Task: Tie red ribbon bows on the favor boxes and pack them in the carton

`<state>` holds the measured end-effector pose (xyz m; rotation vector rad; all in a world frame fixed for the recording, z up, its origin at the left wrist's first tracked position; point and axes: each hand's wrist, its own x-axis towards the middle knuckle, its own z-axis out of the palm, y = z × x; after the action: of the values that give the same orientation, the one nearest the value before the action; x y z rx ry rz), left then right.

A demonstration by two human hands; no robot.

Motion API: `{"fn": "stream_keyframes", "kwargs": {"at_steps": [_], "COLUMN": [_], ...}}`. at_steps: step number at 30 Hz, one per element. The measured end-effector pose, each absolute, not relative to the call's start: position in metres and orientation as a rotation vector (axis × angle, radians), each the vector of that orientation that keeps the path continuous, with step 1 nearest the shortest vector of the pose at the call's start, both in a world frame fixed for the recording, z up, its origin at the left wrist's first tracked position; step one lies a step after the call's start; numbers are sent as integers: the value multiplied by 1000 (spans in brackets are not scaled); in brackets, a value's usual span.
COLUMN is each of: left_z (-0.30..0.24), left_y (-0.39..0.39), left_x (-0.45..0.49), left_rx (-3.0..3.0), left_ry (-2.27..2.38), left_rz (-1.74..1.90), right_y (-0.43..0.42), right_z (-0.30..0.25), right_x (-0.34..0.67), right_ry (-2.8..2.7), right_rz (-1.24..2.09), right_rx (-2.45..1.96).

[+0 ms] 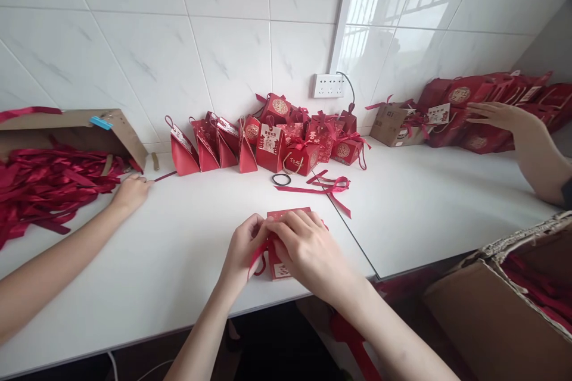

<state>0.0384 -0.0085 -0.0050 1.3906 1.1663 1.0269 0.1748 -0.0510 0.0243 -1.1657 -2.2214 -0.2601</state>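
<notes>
I am seeing a small red box (pixel 276 259) sitting near the front edge of the white surface (pixel 179 238), partly hidden beneath my two grips. My left grip (pixel 241 247) is curling at the box's left side, thumb and fingers drawing close together, with a red ribbon (pixel 257 255) running along it and a red cord loop (pixel 263 266) hanging just below. My right grip (pixel 308 250) is arching over the top, fingers bent; I am not managing to tell what either is pinching, since the fingertips are hiding it. Beyond, a black ring (pixel 281 179) and a loose ribbon (pixel 313 189) are lying before a cluster of red gift boxes (pixel 271 152). To the left, another person's hand (pixel 131 193) is reaching beside a ribbon heap (pixel 58 184); to the right, a further hand (pixel 503 119) is reaching toward a red pile (pixel 469 98). A cardboard carton (pixel 482 315) is standing at lower right.
</notes>
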Motion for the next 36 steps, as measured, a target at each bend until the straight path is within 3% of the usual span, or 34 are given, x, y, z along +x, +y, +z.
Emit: {"fn": "stream_keyframes", "kwargs": {"at_steps": [12, 19, 23, 26, 29, 32, 36], "left_z": [-7, -4, 9, 18, 22, 21, 19], "left_y": [-9, -6, -1, 2, 4, 5, 5], "left_x": [43, 39, 35, 38, 43, 45, 45], "left_rx": [1608, 1670, 1980, 2136, 2137, 2129, 2114], "left_ry": [1401, 1416, 1272, 1132, 1103, 1100, 1064], "left_rz": [1029, 1207, 1210, 984, 858, 817, 809], "right_y": [-58, -82, -100, -101, -94, -88, -83], "right_z": [-15, -17, -7, -1, 1, -1, -2], "right_x": [191, 178, 194, 216, 229, 229, 221], "right_ry": [-1974, -2054, -1921, -1618, -1441, -1346, -1309], "right_rz": [-472, -423, -278, -149, 301, 778, 900], "right_rx": [-656, -654, -653, -1054, -1492, -1610, -1614]}}
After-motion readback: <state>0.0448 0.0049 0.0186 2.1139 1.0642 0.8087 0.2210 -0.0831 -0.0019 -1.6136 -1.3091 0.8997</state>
